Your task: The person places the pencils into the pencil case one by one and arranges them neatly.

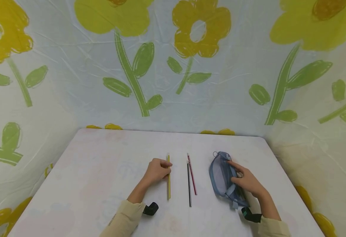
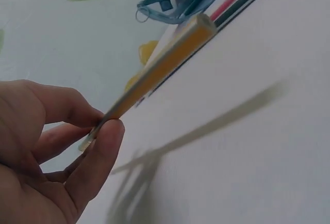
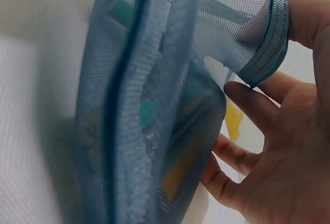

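Observation:
My left hand [image 1: 158,171] pinches a yellow pencil [image 1: 169,184] between thumb and fingertips. In the left wrist view the same yellow pencil [image 2: 160,69] slants above the white surface and casts a shadow on it. At the right, my right hand [image 1: 248,179] holds the edge of a blue mesh pencil case [image 1: 217,174], which gapes along its zip. Through the mesh case [image 3: 206,105] in the right wrist view, yellow and green things show inside. The right hand's fingers [image 3: 252,105] lie against the mesh. Between the hands lie a dark pencil [image 1: 189,187] and a red pencil [image 1: 192,176].
The white table [image 1: 101,184] carries everything, its far edge near a flowered cloth [image 1: 208,105] hanging behind and at both sides. The dark and red pencils lie close together, their far ends nearly meeting. A zip ring [image 1: 215,153] sticks out from the case's far end.

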Action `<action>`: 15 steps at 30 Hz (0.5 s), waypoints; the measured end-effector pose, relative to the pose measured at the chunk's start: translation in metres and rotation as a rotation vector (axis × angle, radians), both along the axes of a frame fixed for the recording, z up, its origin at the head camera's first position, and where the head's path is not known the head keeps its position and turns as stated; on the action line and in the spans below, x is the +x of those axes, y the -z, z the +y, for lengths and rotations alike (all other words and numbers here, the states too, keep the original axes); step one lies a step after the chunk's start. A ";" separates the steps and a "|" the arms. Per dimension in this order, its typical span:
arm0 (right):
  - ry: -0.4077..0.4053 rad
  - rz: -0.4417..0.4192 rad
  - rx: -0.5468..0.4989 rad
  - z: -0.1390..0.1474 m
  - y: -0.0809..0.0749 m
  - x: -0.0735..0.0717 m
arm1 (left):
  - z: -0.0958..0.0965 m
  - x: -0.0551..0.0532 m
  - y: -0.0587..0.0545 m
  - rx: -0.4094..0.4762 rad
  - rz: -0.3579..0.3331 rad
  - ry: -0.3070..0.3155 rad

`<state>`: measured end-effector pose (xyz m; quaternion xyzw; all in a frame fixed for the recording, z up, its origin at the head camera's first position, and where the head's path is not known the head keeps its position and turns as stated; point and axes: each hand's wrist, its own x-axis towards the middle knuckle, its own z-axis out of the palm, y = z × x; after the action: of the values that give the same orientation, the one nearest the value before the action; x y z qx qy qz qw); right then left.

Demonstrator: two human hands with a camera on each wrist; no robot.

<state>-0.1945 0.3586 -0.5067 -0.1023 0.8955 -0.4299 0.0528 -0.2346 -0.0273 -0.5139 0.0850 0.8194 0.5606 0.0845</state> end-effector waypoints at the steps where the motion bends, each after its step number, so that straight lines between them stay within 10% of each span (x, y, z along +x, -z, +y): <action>1: -0.001 0.001 0.005 0.001 0.000 0.000 | 0.004 0.000 -0.001 0.007 0.008 0.004; 15: 0.026 0.004 0.039 -0.002 -0.002 -0.001 | 0.104 -0.009 -0.004 0.185 0.025 0.090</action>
<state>-0.1954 0.3562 -0.5046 -0.0905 0.9050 -0.4130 0.0472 -0.2435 0.0772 -0.5102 0.1361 0.7603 0.6285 0.0914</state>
